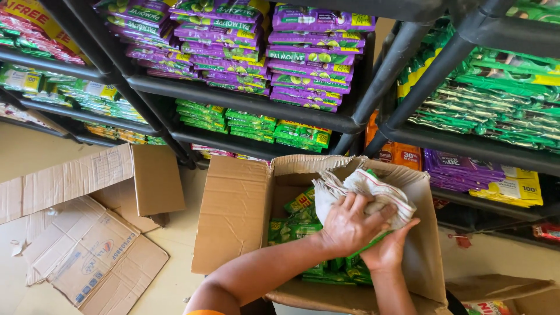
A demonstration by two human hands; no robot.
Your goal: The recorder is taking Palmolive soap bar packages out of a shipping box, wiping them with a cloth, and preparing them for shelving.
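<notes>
Head cam view, looking straight down into an open cardboard box [233,216] sitting on the floor in front of some dark shelving [245,102]. Both hands are over the box, working a whitish cloth [364,189] with a thin red stripe. The left hand [350,224] is pressed down on top of the cloth, fingers curled and gripping it. The right hand [388,248] sits just underneath, cupping the bundle from below, and a green packet [370,244] shows as a thin edge squeezed between the two hands, so it looks like the cloth is wrapped around it. Can't really tell how much of the packet the right hand actually has hold of.

Inside the box, on the left and near side, there's a pile of more green soap packets [291,227] with yellow tags. Far side, the shelves are stacked with purple packets [303,58] up top and green ones [251,125] lower down, plus more green packs [496,99] on the right. A flattened carton [93,256] lies on the floor off to the left.
</notes>
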